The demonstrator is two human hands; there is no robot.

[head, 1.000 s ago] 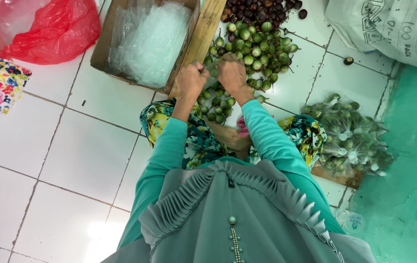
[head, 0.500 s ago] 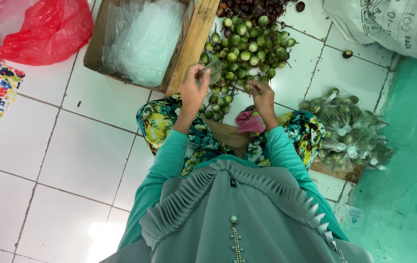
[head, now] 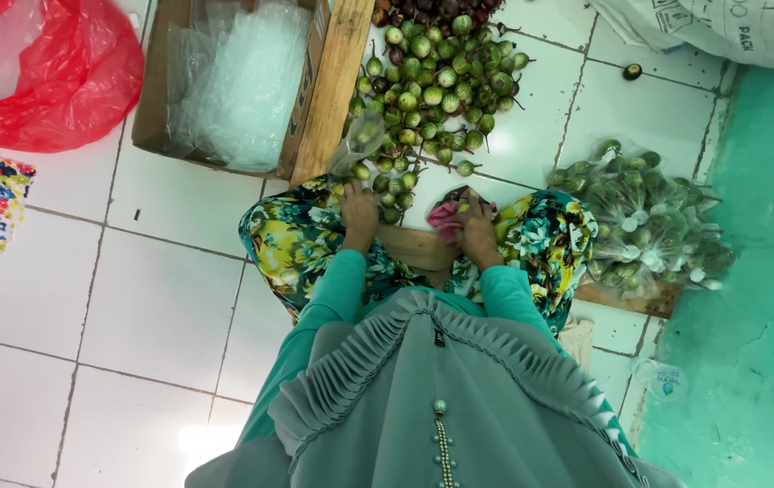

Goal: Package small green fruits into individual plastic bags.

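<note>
— How far along are we with the packing? From the look of the floor, partly there: a heap of filled clear plastic bags of small green round eggplants already sits on our right, resting on a wooden board.

— And plenty is left, we would judge. The loose pile of small round green eggplants with stalks spreads wide across the white tiled floor ahead of our knees, with a few dark purple ones at its far edge.

— What do we hold just now? Our left hand lies at the near edge of the pile, by a thin crinkled clear plastic bag that stands up limp and glossy; whether its fingers are closed on the bag or on a fruit we cannot tell.

— Our right hand rests on a soft pink cloth in our lap, fingers curled down; whether they pinch it we cannot tell either.

— Spare bags? The brown cardboard box of clear plastic bags looks full, frosted and slippery, with a pale wooden plank beside it.

— The fruits look firm, smooth and shiny.
</note>
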